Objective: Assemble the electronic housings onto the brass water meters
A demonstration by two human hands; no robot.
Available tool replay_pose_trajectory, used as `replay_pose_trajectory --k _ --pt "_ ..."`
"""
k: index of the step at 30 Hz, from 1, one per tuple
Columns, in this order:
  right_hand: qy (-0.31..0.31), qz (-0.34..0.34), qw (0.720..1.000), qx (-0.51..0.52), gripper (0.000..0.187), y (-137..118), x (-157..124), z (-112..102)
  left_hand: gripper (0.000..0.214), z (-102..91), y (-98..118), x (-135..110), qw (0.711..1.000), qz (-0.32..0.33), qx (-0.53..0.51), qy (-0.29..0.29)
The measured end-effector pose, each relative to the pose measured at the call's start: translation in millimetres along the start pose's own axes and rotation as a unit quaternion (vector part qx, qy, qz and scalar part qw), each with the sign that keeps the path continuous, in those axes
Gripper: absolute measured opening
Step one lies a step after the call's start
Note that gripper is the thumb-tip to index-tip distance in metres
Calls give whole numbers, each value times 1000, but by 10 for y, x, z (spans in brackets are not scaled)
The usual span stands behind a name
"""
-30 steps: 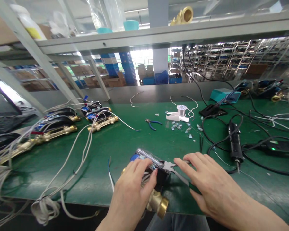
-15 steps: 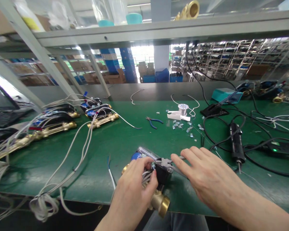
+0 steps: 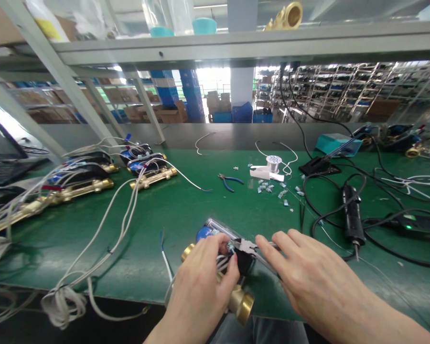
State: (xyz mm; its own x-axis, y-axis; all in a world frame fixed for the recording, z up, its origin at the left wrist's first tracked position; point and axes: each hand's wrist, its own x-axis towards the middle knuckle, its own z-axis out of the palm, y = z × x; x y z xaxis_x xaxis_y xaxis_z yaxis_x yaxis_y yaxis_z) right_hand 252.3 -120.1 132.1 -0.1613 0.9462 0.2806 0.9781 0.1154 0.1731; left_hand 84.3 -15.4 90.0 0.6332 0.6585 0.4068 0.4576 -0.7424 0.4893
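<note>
My right hand is wrapped round the handles of metal pliers, whose jaws point left toward the fingers of my left hand. Between thumb and fingertips my left hand pinches a small light-blue connector with thin wire at it. Both hands are over a brass water meter body with a black and blue housing, lying at the bench's front edge. My left hand covers much of the meter and its grey cables. Left of it, a cable end shows blue and brown wires.
Blue-handled cutters, a solder spool and several small connectors lie on the green mat. A black electric screwdriver and looping black cords are on the right. Brass meters with bundled cables fill the left. A shelf spans overhead.
The plier jaws and my left fingertips have shifted slightly, and the pinched connector shows more clearly. The camera view has moved a little; the bench items stay in place.
</note>
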Motion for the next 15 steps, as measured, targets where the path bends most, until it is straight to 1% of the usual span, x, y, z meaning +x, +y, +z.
replay_pose_trajectory --k 3,5,7,8,9,10,11,12,13,14,15 --pt "-8 10 1000 16 53 -15 -36 47 16 19 -17 -6 1000 13 2 -3" --pt "-25 34 997 59 54 -6 -73 92 15 11 -23 -22 1000 10 -6 4" --pt "-44 63 991 114 52 21 -111 136 15 -36 -23 -34 998 -33 -43 26" --pt "-48 75 987 133 52 39 -127 153 16 -77 -24 -31 993 -73 -82 46" --pt "-45 83 985 141 51 58 -137 165 18 -127 -29 -19 981 -120 -138 72" --pt "-36 85 986 140 52 77 -139 170 18 -183 -41 2 959 -164 -209 99" --pt "-25 83 987 133 52 94 -133 169 18 -240 -61 31 928 -202 -290 119" --pt "-14 79 989 123 52 106 -117 161 17 -293 -88 65 891 -230 -370 129" --pt "-5 72 991 114 52 113 -91 148 16 -338 -120 102 852 -251 -442 128" --pt "1 65 992 106 52 115 -58 131 16 -372 -153 136 819 -266 -494 116" --pt "2 57 993 101 51 111 -19 113 15 -391 -184 164 801 -275 -523 97"
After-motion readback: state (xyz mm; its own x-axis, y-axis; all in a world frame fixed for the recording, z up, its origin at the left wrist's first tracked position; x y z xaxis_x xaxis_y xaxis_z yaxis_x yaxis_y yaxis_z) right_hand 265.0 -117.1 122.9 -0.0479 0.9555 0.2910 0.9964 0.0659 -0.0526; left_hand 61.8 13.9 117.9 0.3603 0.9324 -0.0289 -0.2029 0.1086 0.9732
